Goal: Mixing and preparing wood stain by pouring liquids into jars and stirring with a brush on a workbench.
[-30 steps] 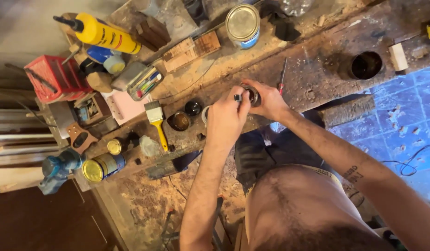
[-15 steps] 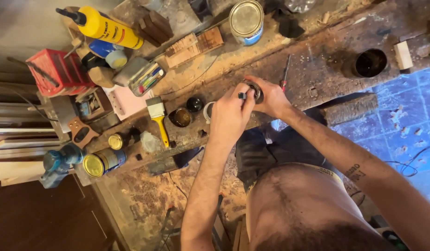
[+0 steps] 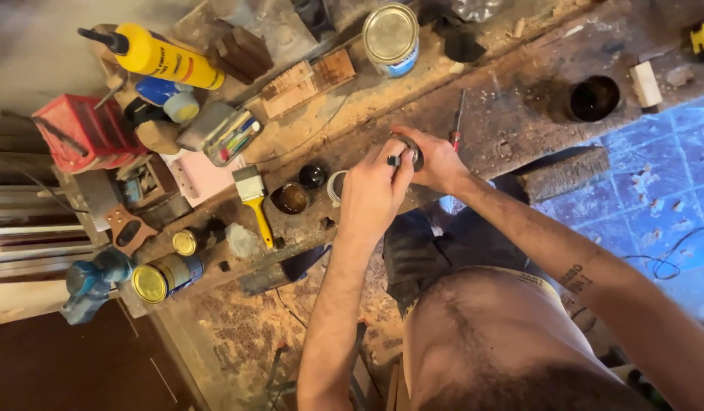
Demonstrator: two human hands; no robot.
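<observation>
Yellow glue bottle (image 3: 169,59) top left; blue-labelled tin (image 3: 391,36) top centre.

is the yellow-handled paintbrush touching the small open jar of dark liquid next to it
Apart. The head view shows a strip of bare workbench between the yellow-handled paintbrush and the small open jar; the brush lies just to the jar's left.
</observation>
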